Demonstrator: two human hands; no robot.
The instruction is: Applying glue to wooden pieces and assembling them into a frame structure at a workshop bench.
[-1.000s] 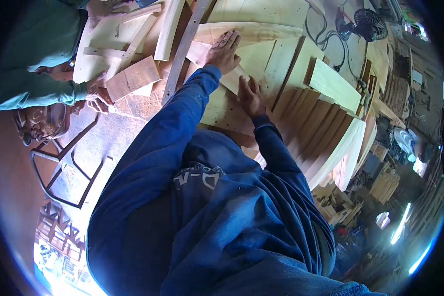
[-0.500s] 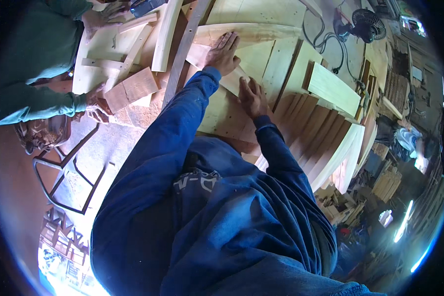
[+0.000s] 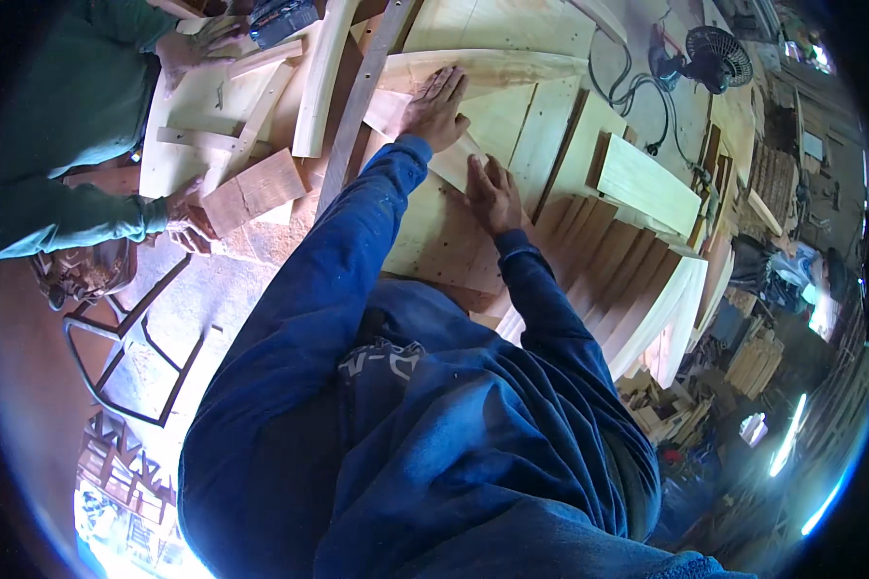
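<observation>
My left hand (image 3: 436,111) lies flat with fingers stretched out, its fingertips on a long curved wooden board (image 3: 521,66). The palm rests at the end of a narrower pale board (image 3: 451,170), which runs slantwise toward my other hand. Against that board's lower end is my right hand (image 3: 495,198), fingers slightly bent and apart, touching the wood without wrapping round it. Both hands are over a wooden worktop (image 3: 420,236) with small dark holes. What lies under the palms is hidden.
Curved boards (image 3: 618,261) stand stacked at the right, beside a pale plank (image 3: 647,183). A fan (image 3: 714,60) and a cable (image 3: 637,92) lie beyond. At left, a co-worker's hands (image 3: 188,222) are at a wooden block (image 3: 253,191), near a dark blue tool (image 3: 282,21). A metal bar (image 3: 362,101) divides the areas.
The whole view has shifted slightly, bringing more of the dark blue tool at the top into sight. Both my hands keep nearly the same places on the boards.
</observation>
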